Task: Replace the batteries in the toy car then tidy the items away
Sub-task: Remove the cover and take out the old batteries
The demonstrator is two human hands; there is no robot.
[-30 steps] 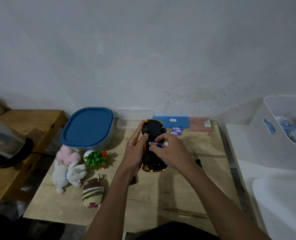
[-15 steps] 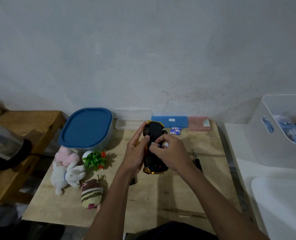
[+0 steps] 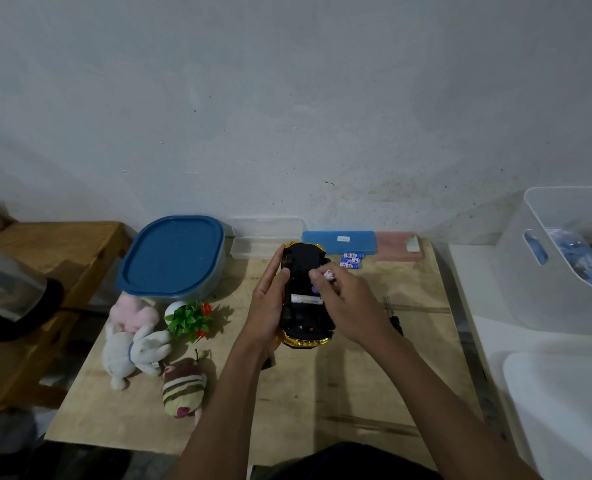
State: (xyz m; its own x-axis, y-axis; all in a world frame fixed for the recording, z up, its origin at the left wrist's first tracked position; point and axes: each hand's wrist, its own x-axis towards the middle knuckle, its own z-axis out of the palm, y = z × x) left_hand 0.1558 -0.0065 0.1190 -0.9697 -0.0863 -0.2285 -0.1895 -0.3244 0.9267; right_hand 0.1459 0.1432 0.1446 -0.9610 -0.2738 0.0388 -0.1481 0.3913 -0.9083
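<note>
Holding the toy car [image 3: 305, 296] upside down above the wooden surface [image 3: 322, 393], I have my left hand [image 3: 268, 303] wrapped along its left flank, grip closed on the body with the thumb lying over the black underside. One battery [image 3: 306, 299] lies crosswise in the open compartment. My right hand [image 3: 348, 303] sits over the right side of the car, its fingertips [image 3: 317, 276] pinched together on a second battery [image 3: 329, 275], whose pale end shows just above the compartment. Whether that battery touches the car I cannot tell.

Near the back edge, just right of the car's far end, a few spare batteries [image 3: 351, 260] lie side by side, in front of a blue case [image 3: 339, 241]. A pink case [image 3: 396, 244] is just right of the blue one, and a clear box [image 3: 253, 251] is to its left. A screwdriver [image 3: 395, 318] lies on the wood beside my right wrist. To the left stand a blue-lidded container [image 3: 171, 254], a small green plant [image 3: 189, 318], two plush animals [image 3: 131, 337] and a striped plush [image 3: 183, 389]. A white bin [image 3: 564, 268] stands off to the right.
</note>
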